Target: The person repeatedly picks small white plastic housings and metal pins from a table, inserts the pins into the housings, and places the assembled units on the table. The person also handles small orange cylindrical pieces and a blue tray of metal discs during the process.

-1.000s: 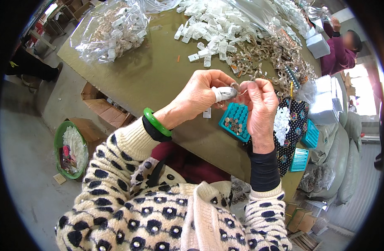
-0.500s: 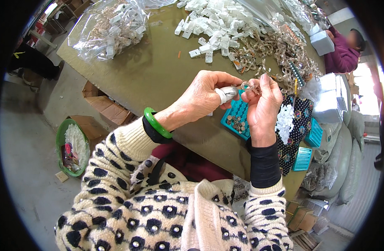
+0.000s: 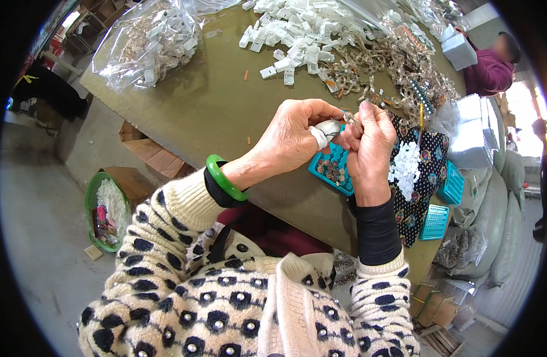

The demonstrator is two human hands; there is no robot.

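Observation:
Over the table, in front of my body, my two hands meet at a small clear-brownish looped piece (image 3: 352,122). My right hand (image 3: 371,146) pinches it between thumb and fingers. My left hand (image 3: 297,131), with a green bangle (image 3: 224,178) at its wrist, is closed, and its fingertips touch the piece from the left. A white and grey wrapping (image 3: 326,132) covers one of its digits; whether something else is inside that grip is hidden. Below the hands lies a teal tray (image 3: 315,168) holding small round brownish pieces (image 3: 331,171).
White small boxes (image 3: 303,35) and a heap of clear-brown loops (image 3: 398,65) cover the far table. A clear bag (image 3: 151,47) lies far left. White pieces (image 3: 407,169) rest on a dark patterned cloth (image 3: 425,202) at right, beside teal trays (image 3: 434,222). A green basin (image 3: 93,196) stands on the floor.
My right hand has shifted slightly left and up, closer to my left hand. The looped piece has turned between the fingers. The view has moved a little.

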